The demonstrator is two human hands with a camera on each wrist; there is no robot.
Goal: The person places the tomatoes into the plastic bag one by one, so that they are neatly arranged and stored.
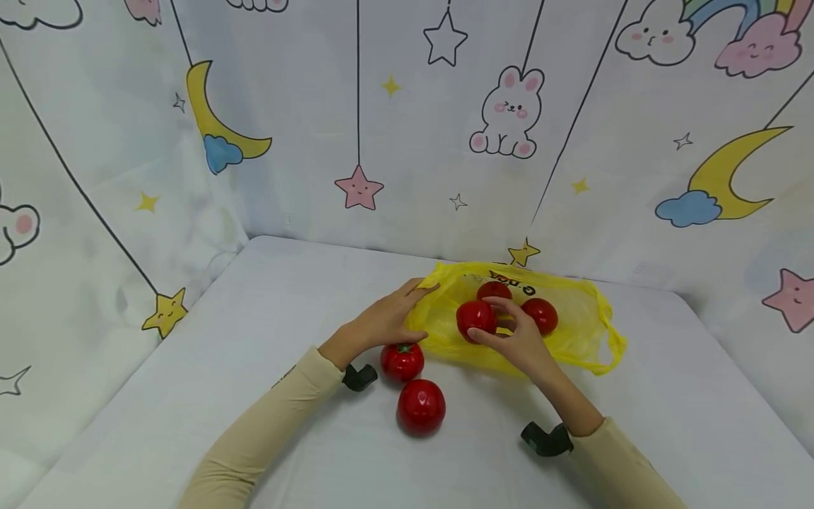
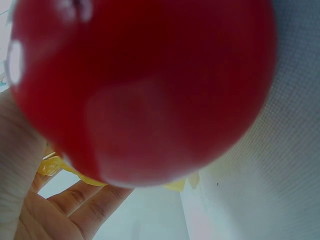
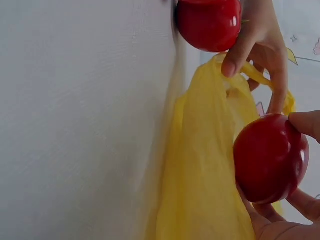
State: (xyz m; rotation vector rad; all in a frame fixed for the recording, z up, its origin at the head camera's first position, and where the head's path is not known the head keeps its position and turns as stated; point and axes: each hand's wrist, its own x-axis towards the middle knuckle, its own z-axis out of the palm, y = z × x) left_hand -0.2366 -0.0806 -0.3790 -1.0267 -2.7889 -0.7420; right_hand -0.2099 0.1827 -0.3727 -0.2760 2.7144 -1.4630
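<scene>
My right hand [image 1: 515, 336] pinches a red tomato [image 1: 475, 321] between thumb and fingers, over a yellow plastic bag [image 1: 575, 343]. The left hand [image 1: 388, 314] is at the bag's left end, thumb and fingers spread apart and touching its edge. In the right wrist view, yellow plastic [image 3: 260, 76] passes between that hand's thumb and fingers. Two more tomatoes, one at the back [image 1: 494, 290] and one on the right [image 1: 539, 316], lie within the bag's outline; whether inside or on top, I cannot tell. Below my left hand sits a tomato with a green stem top [image 1: 403, 363].
Nearer the front, another red tomato [image 1: 421, 408] lies on the white table [image 1: 305, 304]. Dark wrist-worn pieces show beneath the left forearm [image 1: 360, 378] and the right forearm [image 1: 548, 439]. A printed cloth [image 1: 299, 106] with cartoon figures hangs behind the table.
</scene>
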